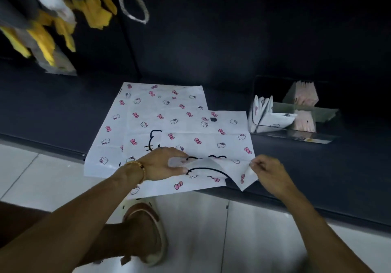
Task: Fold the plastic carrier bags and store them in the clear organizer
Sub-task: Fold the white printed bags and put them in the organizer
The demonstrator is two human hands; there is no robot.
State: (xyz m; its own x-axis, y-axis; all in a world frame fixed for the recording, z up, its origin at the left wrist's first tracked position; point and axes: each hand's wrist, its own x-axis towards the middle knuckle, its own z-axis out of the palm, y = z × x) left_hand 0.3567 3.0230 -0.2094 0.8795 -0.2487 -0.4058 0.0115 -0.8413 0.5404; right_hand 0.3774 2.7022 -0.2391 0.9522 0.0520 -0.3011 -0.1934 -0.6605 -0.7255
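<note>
The top carrier bag lies flat on the dark table, overlapping another bag and hanging over the near edge, well left of the clear organizer. The left hand presses it down with its grip spread; the right hand pinches the near right corner. The film looks light, limp and slippery, so corners and edges seem the best holds, with each crease pinned flat.

Both bare forearms reach forward from the bottom of the view, the left from the lower left, the right from the lower right. The left hand lies palm down and spread flat, its fingers pointing to the right and pressing down; a beaded bracelet circles its wrist. The right hand is loosely curled, knuckles up, with thumb and forefinger pinched together at its left tip. The two hands sit near each other, apart, at about the same height.
</note>
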